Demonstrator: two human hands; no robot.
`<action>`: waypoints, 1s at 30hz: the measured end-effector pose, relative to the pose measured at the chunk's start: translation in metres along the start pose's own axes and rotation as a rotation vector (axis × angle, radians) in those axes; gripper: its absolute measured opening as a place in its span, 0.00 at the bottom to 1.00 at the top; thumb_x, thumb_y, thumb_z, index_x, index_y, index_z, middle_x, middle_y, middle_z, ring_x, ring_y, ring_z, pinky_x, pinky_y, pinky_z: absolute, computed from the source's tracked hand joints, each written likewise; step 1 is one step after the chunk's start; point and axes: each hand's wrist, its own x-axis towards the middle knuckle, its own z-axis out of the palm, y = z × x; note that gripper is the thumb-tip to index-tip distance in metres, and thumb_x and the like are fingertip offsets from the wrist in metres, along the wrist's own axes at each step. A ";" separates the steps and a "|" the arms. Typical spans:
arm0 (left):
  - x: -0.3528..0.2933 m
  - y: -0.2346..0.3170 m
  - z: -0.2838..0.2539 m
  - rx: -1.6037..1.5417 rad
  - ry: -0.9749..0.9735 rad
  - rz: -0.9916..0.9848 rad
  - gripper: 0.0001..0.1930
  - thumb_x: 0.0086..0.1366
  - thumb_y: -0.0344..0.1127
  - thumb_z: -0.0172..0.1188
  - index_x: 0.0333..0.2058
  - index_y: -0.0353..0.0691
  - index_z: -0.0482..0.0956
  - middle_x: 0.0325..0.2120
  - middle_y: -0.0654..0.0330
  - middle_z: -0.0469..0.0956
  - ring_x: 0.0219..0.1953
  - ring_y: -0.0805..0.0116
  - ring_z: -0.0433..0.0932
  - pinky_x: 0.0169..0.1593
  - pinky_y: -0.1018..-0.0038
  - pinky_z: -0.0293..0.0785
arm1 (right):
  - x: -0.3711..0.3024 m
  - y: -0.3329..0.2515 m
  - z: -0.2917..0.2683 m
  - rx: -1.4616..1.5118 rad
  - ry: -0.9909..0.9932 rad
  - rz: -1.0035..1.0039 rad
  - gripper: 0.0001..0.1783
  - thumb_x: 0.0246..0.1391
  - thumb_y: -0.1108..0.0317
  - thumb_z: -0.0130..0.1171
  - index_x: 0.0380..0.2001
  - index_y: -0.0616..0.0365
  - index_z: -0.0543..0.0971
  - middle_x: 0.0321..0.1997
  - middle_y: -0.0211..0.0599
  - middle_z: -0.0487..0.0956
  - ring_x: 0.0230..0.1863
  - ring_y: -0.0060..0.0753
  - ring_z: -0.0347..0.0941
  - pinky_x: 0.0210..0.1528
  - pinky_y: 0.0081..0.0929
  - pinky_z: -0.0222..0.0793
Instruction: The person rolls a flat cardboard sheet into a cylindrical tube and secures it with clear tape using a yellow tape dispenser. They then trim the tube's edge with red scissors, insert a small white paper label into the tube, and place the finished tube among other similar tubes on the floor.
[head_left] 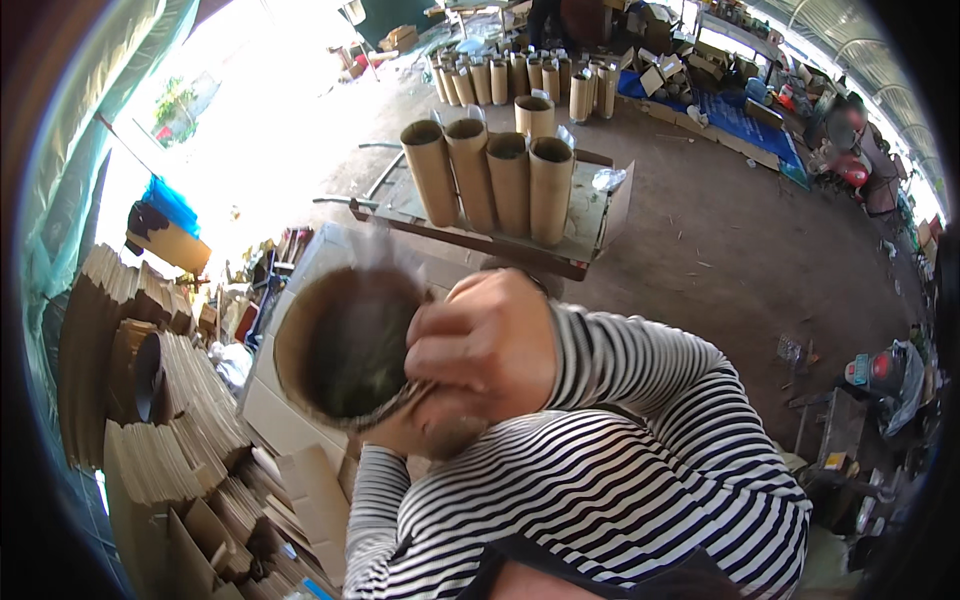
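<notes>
A wide brown cardboard tube (290, 355) is held up close to my chest, its round mouth facing me. Dark, greenish material (365, 370) shows inside, blurred. What looks like clear plastic film (380, 250) sticks out past the far rim. My right hand (490, 345) is closed over the right side of the rim, fingers curled at the edge and smeared by motion. My left hand (398, 436) supports the tube from below; its fingers are mostly hidden behind the tube.
Several similar upright tubes (508, 185) stand on a low flat cart (480, 243) ahead. More tubes (500, 82) are grouped farther back. Stacked flattened cardboard (190, 400) fills the left. A blue tarp (745, 125) with boxes lies far right; a small bench (835, 430) is at right.
</notes>
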 end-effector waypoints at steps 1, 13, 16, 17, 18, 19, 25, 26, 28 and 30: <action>0.013 -0.014 0.017 0.008 -0.034 -0.029 0.21 0.77 0.39 0.51 0.60 0.30 0.73 0.55 0.52 0.79 0.56 0.62 0.78 0.61 0.66 0.75 | -0.013 0.006 -0.019 -0.018 0.014 0.020 0.23 0.39 0.48 0.76 0.31 0.52 0.80 0.33 0.32 0.80 0.26 0.39 0.79 0.30 0.33 0.76; 0.138 -0.205 0.153 0.185 -0.522 -0.479 0.22 0.77 0.41 0.52 0.59 0.30 0.74 0.54 0.52 0.80 0.56 0.62 0.79 0.61 0.66 0.75 | -0.126 0.021 -0.168 -0.252 -0.116 0.266 0.24 0.37 0.47 0.77 0.30 0.53 0.80 0.28 0.31 0.80 0.24 0.33 0.78 0.26 0.32 0.71; 0.158 -0.262 0.149 0.317 -0.656 -0.600 0.22 0.76 0.41 0.53 0.59 0.29 0.74 0.54 0.52 0.80 0.56 0.62 0.79 0.61 0.66 0.75 | -0.148 0.025 -0.179 -0.338 -0.133 0.366 0.23 0.37 0.49 0.76 0.30 0.51 0.80 0.30 0.30 0.80 0.23 0.33 0.76 0.24 0.32 0.68; 0.159 -0.278 0.130 0.365 -0.682 -0.639 0.22 0.76 0.41 0.53 0.59 0.29 0.74 0.54 0.52 0.80 0.56 0.62 0.79 0.61 0.66 0.75 | -0.158 0.025 -0.185 -0.389 -0.134 0.413 0.22 0.38 0.49 0.76 0.30 0.51 0.80 0.30 0.30 0.80 0.23 0.33 0.76 0.24 0.32 0.68; 0.163 -0.297 0.112 0.403 -0.736 -0.685 0.22 0.76 0.42 0.53 0.59 0.29 0.74 0.54 0.52 0.80 0.56 0.62 0.79 0.61 0.66 0.75 | -0.167 0.025 -0.190 -0.429 -0.153 0.443 0.21 0.39 0.50 0.75 0.30 0.51 0.80 0.31 0.30 0.79 0.23 0.34 0.75 0.24 0.33 0.68; 0.166 -0.311 0.086 0.425 -0.775 -0.735 0.22 0.76 0.42 0.53 0.59 0.29 0.74 0.54 0.52 0.80 0.56 0.62 0.79 0.61 0.66 0.75 | -0.181 0.031 -0.186 -0.457 -0.111 0.451 0.20 0.40 0.51 0.75 0.30 0.50 0.79 0.31 0.29 0.78 0.22 0.35 0.74 0.24 0.33 0.68; 0.197 -0.361 -0.114 0.542 -0.851 -0.861 0.23 0.76 0.43 0.56 0.58 0.29 0.76 0.52 0.53 0.82 0.54 0.65 0.79 0.59 0.70 0.75 | -0.211 0.025 -0.182 -0.848 -0.079 0.748 0.20 0.40 0.50 0.75 0.22 0.49 0.75 0.27 0.28 0.72 0.21 0.33 0.71 0.26 0.33 0.69; 0.204 -0.365 -0.122 0.624 -0.812 -0.932 0.23 0.76 0.43 0.56 0.58 0.29 0.76 0.51 0.53 0.82 0.53 0.65 0.80 0.59 0.70 0.75 | -0.220 0.020 -0.180 -0.926 -0.065 0.829 0.20 0.40 0.50 0.75 0.22 0.49 0.75 0.27 0.28 0.72 0.21 0.33 0.71 0.27 0.33 0.69; 0.210 -0.364 -0.113 0.786 -0.706 -1.034 0.22 0.76 0.42 0.56 0.58 0.30 0.76 0.51 0.53 0.82 0.52 0.66 0.80 0.58 0.70 0.76 | -0.235 0.008 -0.184 -1.050 -0.012 0.942 0.20 0.43 0.48 0.74 0.22 0.49 0.76 0.27 0.28 0.73 0.22 0.34 0.73 0.28 0.34 0.71; 0.216 -0.362 -0.100 0.850 -0.660 -1.079 0.21 0.76 0.42 0.56 0.58 0.30 0.76 0.50 0.53 0.82 0.51 0.66 0.80 0.56 0.70 0.76 | -0.248 0.004 -0.188 -1.148 0.020 1.034 0.20 0.46 0.47 0.72 0.21 0.50 0.77 0.25 0.29 0.72 0.23 0.36 0.74 0.29 0.34 0.72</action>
